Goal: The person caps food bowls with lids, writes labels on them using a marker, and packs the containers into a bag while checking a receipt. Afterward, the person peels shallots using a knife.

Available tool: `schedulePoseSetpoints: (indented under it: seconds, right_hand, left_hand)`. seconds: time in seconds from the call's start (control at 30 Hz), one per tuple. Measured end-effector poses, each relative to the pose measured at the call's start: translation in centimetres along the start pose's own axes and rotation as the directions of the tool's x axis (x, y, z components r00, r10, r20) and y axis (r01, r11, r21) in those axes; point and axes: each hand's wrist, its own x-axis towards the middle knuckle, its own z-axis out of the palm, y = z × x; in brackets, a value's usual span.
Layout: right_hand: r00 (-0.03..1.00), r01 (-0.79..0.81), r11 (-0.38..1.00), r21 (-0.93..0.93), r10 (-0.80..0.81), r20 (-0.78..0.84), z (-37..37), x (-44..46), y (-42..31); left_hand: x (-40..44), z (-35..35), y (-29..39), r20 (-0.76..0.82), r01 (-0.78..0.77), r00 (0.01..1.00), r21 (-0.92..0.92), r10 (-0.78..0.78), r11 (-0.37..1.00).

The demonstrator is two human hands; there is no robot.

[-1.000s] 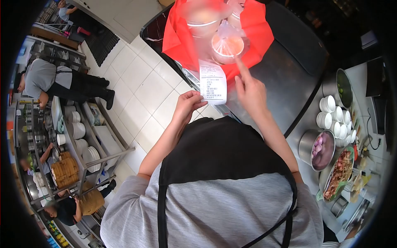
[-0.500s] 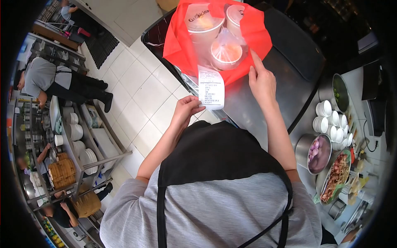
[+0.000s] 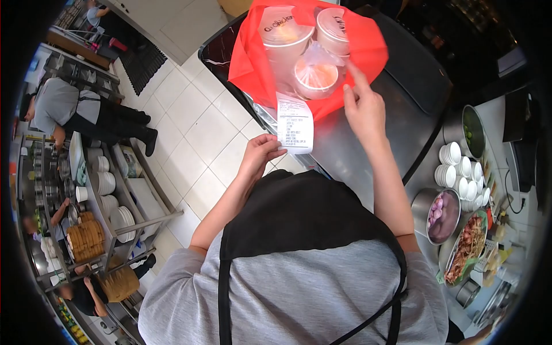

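Observation:
My left hand [image 3: 260, 155] pinches the lower left corner of a long printed receipt [image 3: 296, 131], whose top end reaches the near rim of a red bag [image 3: 248, 69]. The bag is open towards me on the dark counter. Inside it sit a large lidded tub [image 3: 283, 35] with handwriting on its lid, a second marked tub [image 3: 332, 27], and a small cup of orange contents [image 3: 316, 79] tied in clear plastic. My right hand [image 3: 366, 112] has its index finger stretched out at the bag's right rim, the thumb apart and the other fingers partly curled.
To the right stand stacked white cups [image 3: 448, 152], a pot of shallots [image 3: 438, 214] and a long tray of reddish food [image 3: 467, 244]. A metal rack [image 3: 146, 227] with bowls lines the left. Co-workers [image 3: 66, 109] stand beyond it on the tiled floor.
The bag's right side has shifted outward, so more of the second tub's lid shows. My right index finger has moved slightly. My left hand and the receipt have barely moved.

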Motion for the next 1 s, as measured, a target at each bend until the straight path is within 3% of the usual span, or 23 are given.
schedulePoseSetpoints:
  seconds: [0.07, 0.13, 0.27, 0.4, 0.47, 0.57, 0.6, 0.67, 0.7, 0.77, 0.83, 0.9, 0.93, 0.97, 1.0]
  right_hand:
    - [0.998, 0.068, 0.998, 0.013, -0.068, -0.004, 0.7, -0.8, -0.5]
    - [0.973, 0.196, 0.98, 0.042, -0.2, 0.117, 1.9, -1.9, -0.8]
    - [0.948, 0.211, 0.975, -0.075, -0.185, 0.259, 3.7, -2.1, -1.5]
    - [0.95, 0.198, 0.976, -0.09, -0.169, 0.264, 3.1, -1.5, -2.7]
    - [0.961, 0.212, 0.977, -0.031, -0.203, 0.189, 3.3, -1.1, -2.7]
    - [0.962, 0.149, 0.983, -0.111, -0.118, 0.247, 2.5, -0.8, -4.0]
    - [0.955, 0.171, 0.98, -0.106, -0.139, 0.26, 2.7, -0.8, -3.8]
    - [0.965, 0.256, 0.957, 0.137, -0.261, 0.024, 3.0, -0.8, -2.9]
    - [0.957, 0.278, 0.949, 0.147, -0.286, 0.039, 3.0, -0.9, -2.9]
    - [0.937, 0.242, 0.952, 0.187, -0.28, 0.211, 2.5, -1.4, -2.9]
    - [0.875, 0.242, 0.97, 0.003, -0.22, 0.431, 3.2, -2.5, -0.7]
    - [0.849, 0.237, 0.971, -0.028, -0.194, 0.492, 3.2, -3.6, 0.9]
    - [0.846, 0.248, 0.968, -0.03, -0.202, 0.493, 3.2, -4.2, 1.3]
    - [0.846, 0.206, 0.978, -0.039, -0.158, 0.509, 3.1, -4.7, 1.7]
    - [0.845, 0.16, 0.986, -0.051, -0.11, 0.523, 3.0, -4.9, 1.8]
  left_hand:
    - [0.1, 0.0, 0.0, -0.003, 0.008, 1.0, 0.005, -0.008, 1.0]
    - [0.1, 0.0, -0.1, 0.003, 0.001, 1.0, 0.005, -0.001, 1.0]
    - [-0.1, 0.3, 0.2, 0.005, 0.001, 1.0, 0.0, -0.001, 1.0]
    - [0.0, 0.0, 0.0, -0.004, 0.011, 1.0, 0.006, -0.011, 1.0]
    - [-0.1, 0.0, 0.0, 0.012, -0.007, 1.0, 0.009, 0.006, 1.0]
    - [0.0, 0.4, 0.0, -0.012, 0.012, 1.0, 0.026, -0.012, 1.0]
    - [0.3, 1.0, 0.1, 0.006, -0.055, 0.998, 0.036, 0.055, 0.998]
    - [0.4, 3.2, 1.5, 0.076, -0.175, 0.982, 0.042, 0.171, 0.984]
    - [0.8, 3.9, 1.9, 0.144, -0.21, 0.967, -0.006, 0.209, 0.978]
    - [1.1, 4.1, 3.2, 0.274, -0.193, 0.947, 0.074, 0.166, 0.978]
    - [2.0, 1.8, 4.8, 0.331, -0.105, 0.943, 0.247, 0.018, 0.963]
    - [5.5, -3.4, 3.7, 0.179, 0.005, 0.981, 0.357, -0.074, 0.934]
    - [8.1, -6.3, 2.1, 0.021, 0.037, 0.999, 0.365, -0.048, 0.93]
    - [11.2, -9.2, -0.3, -0.153, 0.023, 0.987, 0.433, 0.049, 0.901]
    - [13.8, -10.8, -2.5, -0.241, -0.099, 0.927, 0.583, 0.288, 0.806]
